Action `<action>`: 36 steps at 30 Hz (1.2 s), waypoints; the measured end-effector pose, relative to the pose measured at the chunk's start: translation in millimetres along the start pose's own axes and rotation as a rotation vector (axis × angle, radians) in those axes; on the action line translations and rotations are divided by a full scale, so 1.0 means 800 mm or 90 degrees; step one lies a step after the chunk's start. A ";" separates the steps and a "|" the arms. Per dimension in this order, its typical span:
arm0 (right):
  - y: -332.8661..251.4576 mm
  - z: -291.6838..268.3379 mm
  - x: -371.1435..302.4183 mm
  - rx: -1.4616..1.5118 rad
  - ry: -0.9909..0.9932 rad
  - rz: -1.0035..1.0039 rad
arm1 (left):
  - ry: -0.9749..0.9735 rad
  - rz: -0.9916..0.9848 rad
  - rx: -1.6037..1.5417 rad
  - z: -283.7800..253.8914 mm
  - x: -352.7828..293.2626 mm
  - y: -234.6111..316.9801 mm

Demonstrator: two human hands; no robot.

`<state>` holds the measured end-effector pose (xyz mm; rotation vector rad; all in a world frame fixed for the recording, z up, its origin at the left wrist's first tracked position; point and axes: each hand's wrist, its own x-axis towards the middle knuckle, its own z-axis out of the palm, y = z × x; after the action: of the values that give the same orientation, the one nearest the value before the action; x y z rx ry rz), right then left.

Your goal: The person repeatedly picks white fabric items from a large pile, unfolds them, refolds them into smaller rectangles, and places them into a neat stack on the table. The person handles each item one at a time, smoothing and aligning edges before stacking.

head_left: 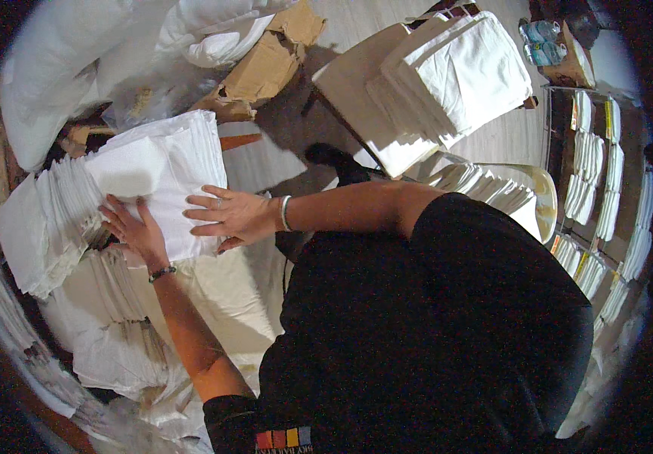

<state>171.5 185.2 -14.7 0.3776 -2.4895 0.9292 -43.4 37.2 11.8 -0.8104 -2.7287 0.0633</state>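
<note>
A stack of folded white cloths (179, 159) lies at the left, its edges showing as several layers. My left hand (136, 231) rests on its near part with the fingers spread, close to a second pile of folded white cloths (54, 208). My right hand (232, 216) lies flat on the right side of the stack, fingers stretched out and apart. Both palms face down, and neither hand grips anything. Beneath the stack, cream cloth (228, 295) spreads toward me. More folded cloths (118, 352) are piled at the lower left.
A chair (357, 72) at the top right bears folded white cloths (470, 76). Another chair (542, 200) holds more cloths. Shelving with packed white bundles (587, 170) stands at the right. Torn cardboard (262, 76) and white plastic-wrapped bulk (69, 68) lie at the far left.
</note>
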 end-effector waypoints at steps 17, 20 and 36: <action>0.091 -0.058 0.202 -0.107 -0.043 -0.094 | 0.124 0.028 -0.512 -0.035 0.028 -0.008; 0.089 -0.050 0.207 -0.189 -0.253 -0.152 | 0.026 -0.061 -0.238 -0.079 -0.057 0.014; 0.104 -0.008 0.200 -0.256 -0.326 -0.168 | 0.561 -0.208 -0.705 -0.088 -0.282 -0.085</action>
<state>2.9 235.4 24.0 0.8662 -2.8924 0.2273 121.5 -145.1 27.9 -0.3927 -1.8191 -1.5502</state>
